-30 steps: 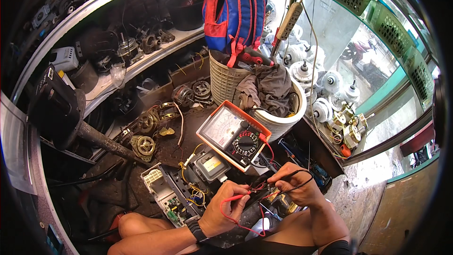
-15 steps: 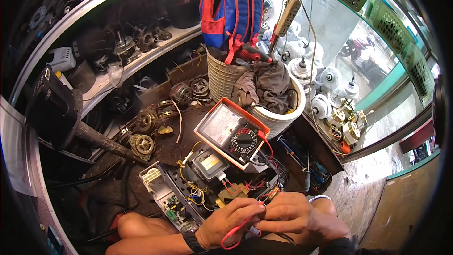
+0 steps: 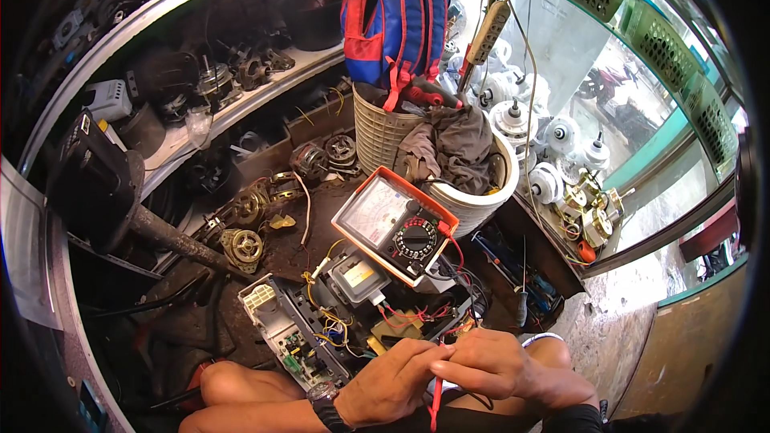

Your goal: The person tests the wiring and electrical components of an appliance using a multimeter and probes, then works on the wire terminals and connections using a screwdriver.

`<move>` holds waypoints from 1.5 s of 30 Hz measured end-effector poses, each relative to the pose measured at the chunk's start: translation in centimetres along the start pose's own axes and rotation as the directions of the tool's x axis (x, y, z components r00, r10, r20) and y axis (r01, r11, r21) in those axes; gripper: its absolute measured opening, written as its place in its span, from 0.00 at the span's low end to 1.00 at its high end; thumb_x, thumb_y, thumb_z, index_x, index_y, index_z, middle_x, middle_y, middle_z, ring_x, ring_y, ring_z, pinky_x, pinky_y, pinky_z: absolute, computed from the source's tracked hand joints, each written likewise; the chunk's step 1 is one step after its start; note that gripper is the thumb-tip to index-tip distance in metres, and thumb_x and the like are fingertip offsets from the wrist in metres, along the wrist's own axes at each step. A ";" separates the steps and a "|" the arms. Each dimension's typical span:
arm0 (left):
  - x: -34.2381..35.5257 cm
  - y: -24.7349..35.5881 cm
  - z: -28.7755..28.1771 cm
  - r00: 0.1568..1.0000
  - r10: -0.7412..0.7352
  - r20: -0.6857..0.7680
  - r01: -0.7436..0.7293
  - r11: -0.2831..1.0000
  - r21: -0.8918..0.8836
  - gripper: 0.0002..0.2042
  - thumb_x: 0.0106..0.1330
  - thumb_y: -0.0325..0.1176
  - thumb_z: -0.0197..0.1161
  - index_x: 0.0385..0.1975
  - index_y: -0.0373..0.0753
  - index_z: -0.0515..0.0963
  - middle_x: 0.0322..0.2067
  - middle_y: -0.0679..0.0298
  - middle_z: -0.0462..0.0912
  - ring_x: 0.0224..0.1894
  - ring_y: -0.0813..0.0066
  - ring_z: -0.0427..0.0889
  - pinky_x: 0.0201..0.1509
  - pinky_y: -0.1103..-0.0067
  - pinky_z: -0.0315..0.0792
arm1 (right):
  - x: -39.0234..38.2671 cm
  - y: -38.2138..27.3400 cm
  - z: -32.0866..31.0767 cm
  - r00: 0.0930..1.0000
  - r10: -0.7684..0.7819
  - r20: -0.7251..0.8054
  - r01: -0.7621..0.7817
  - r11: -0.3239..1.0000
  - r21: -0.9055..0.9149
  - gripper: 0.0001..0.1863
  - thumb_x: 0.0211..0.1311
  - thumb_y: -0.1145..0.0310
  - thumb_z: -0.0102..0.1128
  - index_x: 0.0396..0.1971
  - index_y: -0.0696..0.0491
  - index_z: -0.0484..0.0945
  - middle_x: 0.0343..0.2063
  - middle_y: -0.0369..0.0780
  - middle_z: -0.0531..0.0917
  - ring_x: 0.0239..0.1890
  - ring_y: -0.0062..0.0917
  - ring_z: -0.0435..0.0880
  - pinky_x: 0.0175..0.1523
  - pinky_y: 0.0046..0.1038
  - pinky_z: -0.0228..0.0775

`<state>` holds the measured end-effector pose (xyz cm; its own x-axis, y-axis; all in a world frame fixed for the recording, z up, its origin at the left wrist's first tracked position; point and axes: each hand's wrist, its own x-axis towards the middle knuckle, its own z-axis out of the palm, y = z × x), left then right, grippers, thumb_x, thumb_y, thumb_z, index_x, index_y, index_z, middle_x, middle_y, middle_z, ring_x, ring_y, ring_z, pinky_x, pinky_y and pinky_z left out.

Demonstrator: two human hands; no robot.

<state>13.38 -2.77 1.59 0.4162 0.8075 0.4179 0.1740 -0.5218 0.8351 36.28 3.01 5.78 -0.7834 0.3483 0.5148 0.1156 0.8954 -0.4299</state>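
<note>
My left hand (image 3: 389, 381), with a watch (image 3: 325, 398) on its wrist, is closed around a red test probe (image 3: 437, 397) that hangs down between my hands. Its fingertips meet those of my right hand (image 3: 485, 362), whose fingers are curled in; what they pinch is hidden, though a dark lead shows below them. Just beyond lies an opened appliance with a green circuit board (image 3: 298, 361), a grey metal-cased part (image 3: 354, 276) and loose wires (image 3: 413, 317). On top of its far side rests an orange-framed analog multimeter (image 3: 395, 224), a red lead plugged in.
A pale ribbed bucket (image 3: 473, 207) with grey rags stands behind the meter, beside another holding a red and blue backpack (image 3: 397, 24). Tools fill a dark tray (image 3: 521, 281) at right. Several motor parts (image 3: 243, 247) lie left, near a metal post (image 3: 188, 240).
The red lead's loop left of my fingers has gone; a red length now hangs straight down between my hands. My left wrist has turned, showing the watch face.
</note>
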 end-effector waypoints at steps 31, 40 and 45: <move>0.1 -2.1 -1.5 0.988 0.129 0.089 -0.155 0.888 0.433 0.31 0.57 0.25 0.72 0.65 0.51 0.83 0.42 0.63 0.72 0.44 0.64 0.74 0.48 0.74 0.72 | -5.2 6.7 0.6 0.708 0.668 -0.229 -0.074 0.393 0.917 0.13 0.78 0.65 0.64 0.50 0.55 0.71 0.47 0.44 0.79 0.45 0.29 0.90 0.49 0.32 0.86; -0.1 -4.5 -0.4 0.970 -0.061 -0.236 0.046 0.997 -0.068 0.13 0.66 0.18 0.70 0.48 0.38 0.81 0.47 0.55 0.84 0.50 0.55 0.86 0.57 0.65 0.80 | -3.5 5.1 0.9 0.730 0.681 -0.066 -0.473 0.572 0.670 0.13 0.74 0.70 0.69 0.50 0.57 0.76 0.45 0.43 0.83 0.45 0.26 0.88 0.52 0.29 0.81; -0.3 -4.8 -0.1 0.980 -0.122 -0.158 0.118 0.992 -0.039 0.14 0.66 0.17 0.70 0.49 0.37 0.79 0.47 0.53 0.84 0.54 0.53 0.86 0.60 0.65 0.80 | -2.9 5.4 0.5 0.764 0.639 -0.086 -0.529 0.697 0.484 0.11 0.72 0.67 0.72 0.43 0.56 0.80 0.40 0.41 0.86 0.42 0.26 0.87 0.48 0.30 0.78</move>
<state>12.34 -0.48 -2.50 0.2459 0.8985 0.3637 0.1871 -0.4121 0.8917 38.90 6.72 1.56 -0.4726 0.8622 0.1824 0.1994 0.3062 -0.9309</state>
